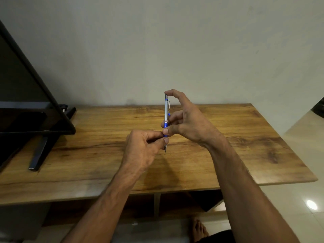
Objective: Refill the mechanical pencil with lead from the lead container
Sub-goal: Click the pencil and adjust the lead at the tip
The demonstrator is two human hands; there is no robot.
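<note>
Pencil (166, 111) held upright by 2 hands above the table (245, 137).
Left hand (140, 149) pinches the blue grip (tip down); right hand (187, 123) grips the barrel with thumb and finger, index fingertip on the top cap.

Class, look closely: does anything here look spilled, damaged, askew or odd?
Nothing spilled or damaged. The mechanical pencil stands upright, tip down, between the left hand and right hand above the table. Only oddity: no lead container shows.
</note>
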